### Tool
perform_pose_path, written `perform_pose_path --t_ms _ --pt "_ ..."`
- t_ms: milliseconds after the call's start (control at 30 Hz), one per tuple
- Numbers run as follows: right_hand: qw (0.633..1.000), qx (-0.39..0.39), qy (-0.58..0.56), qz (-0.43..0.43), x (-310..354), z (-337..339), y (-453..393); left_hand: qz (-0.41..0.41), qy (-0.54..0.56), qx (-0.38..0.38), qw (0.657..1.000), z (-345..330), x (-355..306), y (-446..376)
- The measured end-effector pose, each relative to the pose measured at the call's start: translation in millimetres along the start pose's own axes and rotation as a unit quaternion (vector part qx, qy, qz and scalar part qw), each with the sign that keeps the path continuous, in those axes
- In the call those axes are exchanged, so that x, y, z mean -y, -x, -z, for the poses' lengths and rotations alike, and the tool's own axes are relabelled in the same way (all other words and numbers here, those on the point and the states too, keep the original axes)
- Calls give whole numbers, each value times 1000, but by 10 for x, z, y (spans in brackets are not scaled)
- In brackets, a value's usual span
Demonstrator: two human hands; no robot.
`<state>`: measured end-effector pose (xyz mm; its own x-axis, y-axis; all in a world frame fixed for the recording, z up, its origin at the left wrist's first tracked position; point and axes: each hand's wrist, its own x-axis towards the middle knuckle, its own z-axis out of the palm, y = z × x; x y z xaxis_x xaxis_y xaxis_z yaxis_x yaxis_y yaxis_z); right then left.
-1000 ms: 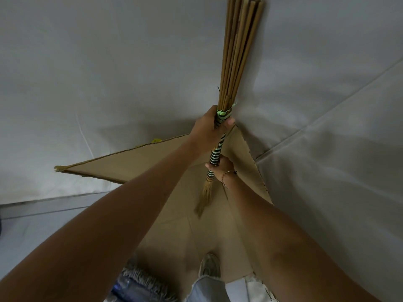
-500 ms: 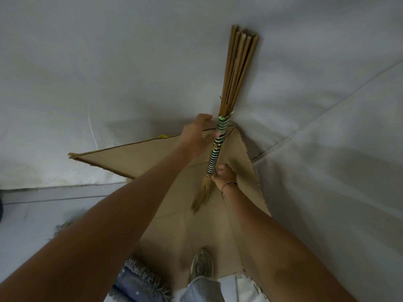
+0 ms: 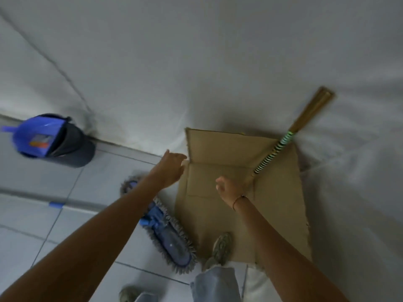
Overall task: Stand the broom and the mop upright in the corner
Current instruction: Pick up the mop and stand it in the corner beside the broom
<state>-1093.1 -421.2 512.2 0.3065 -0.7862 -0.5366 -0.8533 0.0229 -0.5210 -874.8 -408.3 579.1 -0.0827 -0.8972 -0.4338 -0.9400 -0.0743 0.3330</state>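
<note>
A blue dustpan point(image 3: 38, 138) sits in a dark bin point(image 3: 72, 147) far left; the mop point(image 3: 165, 232) lies flat on the tiles; my left hand point(image 3: 171, 168) hangs spread, empty; my right hand point(image 3: 229, 188) – loosely curled – holds nothing; the broom point(image 3: 283, 142) leans on the wall above the cardboard point(image 3: 272, 203).

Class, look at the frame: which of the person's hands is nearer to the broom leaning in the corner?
Right. The right hand hangs just beside the lower end of the broom, apparently not gripping it. The left hand is farther off, at the left edge of the cardboard.
</note>
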Motion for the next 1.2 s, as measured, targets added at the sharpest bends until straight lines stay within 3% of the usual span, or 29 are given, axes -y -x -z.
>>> perform_pose_path --t_ms 133,333,567,867,1067,1200 --pt "997 8 75 30 802 -583 368 72 11 -11 997 54 886 1039" --pt "984 -1 116 136 2606 -1588 568 154 2 -37 987 -10 2406 2571" --pt "968 80 139 194 4166 -2782 1123 251 104 -57 961 -192 3568 3969" --pt "938 138 208 238 5381 -3570 1266 318 136 -103 933 49 4594 4808" --pt "932 166 221 236 6102 -4172 798 357 99 -67 926 221 5624 4910" --pt "928 191 235 216 6663 -4637 356 365 153 -36 918 315 6401 4810"
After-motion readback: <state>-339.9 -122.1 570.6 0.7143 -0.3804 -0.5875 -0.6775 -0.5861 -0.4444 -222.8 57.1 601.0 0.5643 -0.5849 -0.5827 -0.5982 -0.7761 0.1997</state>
